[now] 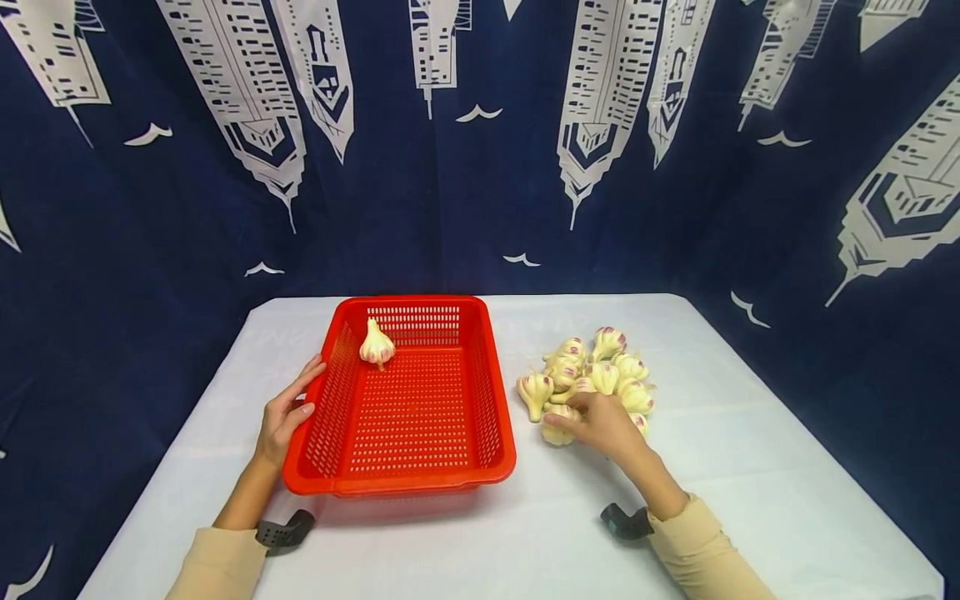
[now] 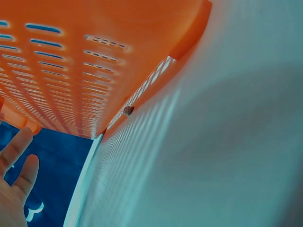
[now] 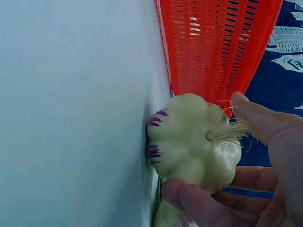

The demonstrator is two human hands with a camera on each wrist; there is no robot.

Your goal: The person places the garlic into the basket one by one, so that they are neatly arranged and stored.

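In the head view, a red plastic basket [image 1: 412, 483] with slotted walls stands left of centre, holding one garlic bulb [image 1: 377, 346] near its far left corner. My left hand [image 1: 283, 417] is against the basket's left side, its fingers extended and touching below the rim; in the left wrist view the thumb and a finger [image 2: 19, 149] are spread. My right hand [image 1: 603, 423] holds another garlic bulb [image 3: 189, 142] at the near edge of a heap, thumb on one side and fingers on the other. Dry roots on this bulb face the right wrist camera.
A heap of several garlic bulbs [image 1: 603, 375] with purple streaks lies right of the basket. The white table [image 1: 540, 533] is backed by a dark blue cloth [image 1: 450, 208] printed with white buildings. Dark bands [image 1: 285, 532] are on both wrists.
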